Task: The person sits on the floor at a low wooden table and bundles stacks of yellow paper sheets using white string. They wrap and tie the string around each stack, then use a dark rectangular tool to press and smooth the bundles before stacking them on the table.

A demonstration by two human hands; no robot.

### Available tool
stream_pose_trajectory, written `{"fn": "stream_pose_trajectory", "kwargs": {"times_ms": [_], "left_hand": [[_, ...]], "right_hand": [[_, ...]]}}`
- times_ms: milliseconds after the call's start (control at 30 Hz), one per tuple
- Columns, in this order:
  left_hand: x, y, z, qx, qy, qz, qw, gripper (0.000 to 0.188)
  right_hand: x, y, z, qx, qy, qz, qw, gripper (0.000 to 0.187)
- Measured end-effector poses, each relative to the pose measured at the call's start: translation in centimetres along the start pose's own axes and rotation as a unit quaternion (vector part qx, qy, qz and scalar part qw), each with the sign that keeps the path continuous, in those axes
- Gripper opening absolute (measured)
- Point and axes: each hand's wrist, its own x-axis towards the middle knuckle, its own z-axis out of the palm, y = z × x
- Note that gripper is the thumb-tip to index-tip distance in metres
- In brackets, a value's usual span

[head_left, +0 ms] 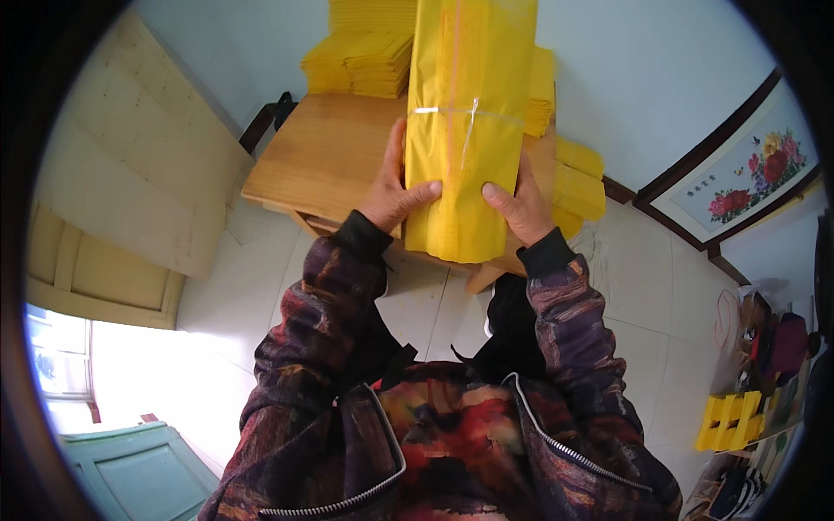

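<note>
Between my two hands is a long yellow bundle (469, 174), wrapped in what looks like yellow paper, with clear tape crossing its upper face. My left hand (396, 189) grips its left side, thumb on top. On the opposite side my right hand (519, 204) presses in the same way, its thumb also lying on the face. The fingers of both hands are partly hidden behind the bundle. It is held over the front of a wooden table (317, 143), and its near end reaches past the table's edge. Whether it touches the tabletop I cannot tell.
Stacks of flat yellow paper (360, 62) stand at the table's back left. More yellow bundles (578, 182) are at its right. A framed flower picture (738, 178) leans by the right wall. Pale boards (130, 148) are at left, and a green panel (143, 469) at lower left.
</note>
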Motion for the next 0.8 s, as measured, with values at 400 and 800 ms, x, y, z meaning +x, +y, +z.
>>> {"fn": "stream_pose_trajectory", "kwargs": {"times_ms": [400,800], "left_hand": [[1.6,-4.7,-2.5,0.065,-0.023,-0.076,0.995,0.117],[0.8,-6.6,-3.1,0.061,-0.045,-0.061,0.995,0.108]], "right_hand": [[1.7,5.7,-2.8,-0.249,-0.04,0.031,0.967,0.117],[1.2,7.5,-3.5,-0.196,-0.088,0.101,0.971,0.127]]}}
